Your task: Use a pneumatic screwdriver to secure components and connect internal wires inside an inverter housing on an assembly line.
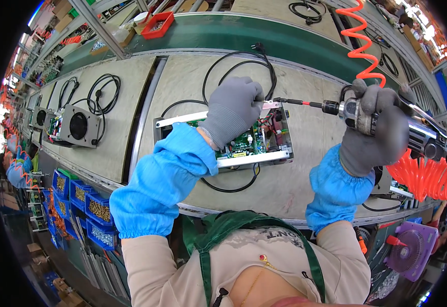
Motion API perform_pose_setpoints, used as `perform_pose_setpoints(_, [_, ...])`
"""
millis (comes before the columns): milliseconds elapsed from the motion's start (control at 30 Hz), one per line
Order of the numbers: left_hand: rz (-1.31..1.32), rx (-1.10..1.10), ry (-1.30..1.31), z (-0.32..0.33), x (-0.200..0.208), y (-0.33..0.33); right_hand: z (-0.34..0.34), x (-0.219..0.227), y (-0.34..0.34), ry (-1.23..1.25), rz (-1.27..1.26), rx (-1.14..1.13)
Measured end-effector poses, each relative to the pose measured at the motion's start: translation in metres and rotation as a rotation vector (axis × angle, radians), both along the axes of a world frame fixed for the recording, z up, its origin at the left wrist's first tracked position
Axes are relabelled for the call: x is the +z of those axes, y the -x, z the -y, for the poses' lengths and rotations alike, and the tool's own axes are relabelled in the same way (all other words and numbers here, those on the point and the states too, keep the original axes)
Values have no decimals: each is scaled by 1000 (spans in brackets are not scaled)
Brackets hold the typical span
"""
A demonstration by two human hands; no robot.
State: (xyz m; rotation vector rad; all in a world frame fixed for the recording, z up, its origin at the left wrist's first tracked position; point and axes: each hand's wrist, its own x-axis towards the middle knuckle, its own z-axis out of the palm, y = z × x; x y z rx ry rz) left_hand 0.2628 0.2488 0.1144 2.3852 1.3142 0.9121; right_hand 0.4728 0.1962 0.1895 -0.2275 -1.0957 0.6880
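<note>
An open electronic unit with white metal rails (254,159) lies on the bench in front of me, its green circuit board (241,146) and wires showing. My left hand (236,110), in a grey glove, reaches over it, fingers curled together at the far rail; whatever they pinch is hidden. Wrapped in my gloved right hand (372,125) is a power screwdriver (422,137), held level. Its long dark bit (297,102) points left, with the tip at the unit's far right corner. A black power cable (233,53) loops behind the unit.
An orange coiled hose (359,38) hangs above the screwdriver; another orange coil (428,176) lies below it. At left sits another unit with a round fan (79,126). Blue screw bins (99,207) stand lower left, a purple fan (412,250) lower right. A red tray (158,24) lies far back.
</note>
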Motion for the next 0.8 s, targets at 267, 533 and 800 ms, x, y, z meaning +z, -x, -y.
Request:
perform_pose_setpoints(267, [-8,31,65,0,-6,-6,-14,-12,16,73,44,-66])
perform_pose_setpoints(533, [-41,28,174,-2,-1,-7,-19,-16,26,137,122,-49])
perform_pose_setpoints(800, [-119,-67,386,-10,6,-8,-17,-8,30,237,289,-121])
